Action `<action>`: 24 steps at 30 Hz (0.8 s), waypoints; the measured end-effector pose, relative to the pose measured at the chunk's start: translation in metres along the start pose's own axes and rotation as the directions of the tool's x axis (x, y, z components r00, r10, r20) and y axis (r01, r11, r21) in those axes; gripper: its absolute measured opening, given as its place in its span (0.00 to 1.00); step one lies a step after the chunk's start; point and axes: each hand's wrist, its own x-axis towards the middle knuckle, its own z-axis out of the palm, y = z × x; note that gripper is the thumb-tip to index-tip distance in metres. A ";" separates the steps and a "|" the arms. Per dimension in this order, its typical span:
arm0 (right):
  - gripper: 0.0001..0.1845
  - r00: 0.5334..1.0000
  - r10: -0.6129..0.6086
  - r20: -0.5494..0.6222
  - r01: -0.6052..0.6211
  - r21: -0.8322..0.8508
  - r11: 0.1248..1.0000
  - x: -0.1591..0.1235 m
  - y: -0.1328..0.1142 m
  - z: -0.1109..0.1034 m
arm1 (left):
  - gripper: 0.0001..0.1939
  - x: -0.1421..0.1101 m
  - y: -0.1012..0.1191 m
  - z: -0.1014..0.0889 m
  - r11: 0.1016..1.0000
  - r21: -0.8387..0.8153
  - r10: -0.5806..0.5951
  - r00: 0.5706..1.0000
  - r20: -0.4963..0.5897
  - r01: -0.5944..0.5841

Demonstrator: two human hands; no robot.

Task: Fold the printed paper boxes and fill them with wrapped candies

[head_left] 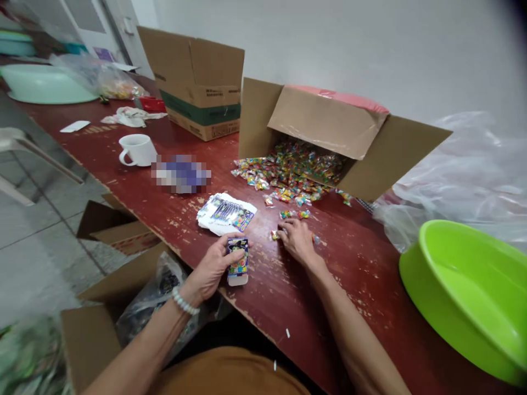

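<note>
Fingers (222,253) of left hand (209,269) curled around printed carton (237,262); right fingers (290,226) spread among candy packets (288,215), scuffed red table (349,296).

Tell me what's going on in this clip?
A person at a worn red table holds a small printed box in the left hand, beside a stack of printed cards. The right hand rests among small colourful wrapped packets, which spread across the table from a cardboard box lying on its side. A green basin sits to the right.
</note>
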 end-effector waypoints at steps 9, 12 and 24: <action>0.13 0.989 -0.097 0.114 0.097 0.009 0.995 -0.035 -0.005 0.014 | 0.31 0.010 0.001 -0.018 0.997 0.005 0.077 0.974 -0.214 -0.078; 0.12 0.994 -0.074 0.074 0.066 0.113 0.991 -0.048 -0.006 0.011 | 0.26 0.010 0.008 -0.026 0.993 0.037 0.116 0.959 -0.258 -0.110; 0.08 0.989 -0.093 -0.114 0.141 0.557 0.818 -0.054 -0.066 -0.013 | 0.28 -0.017 0.001 -0.020 0.999 -0.007 -0.038 0.993 -0.108 0.038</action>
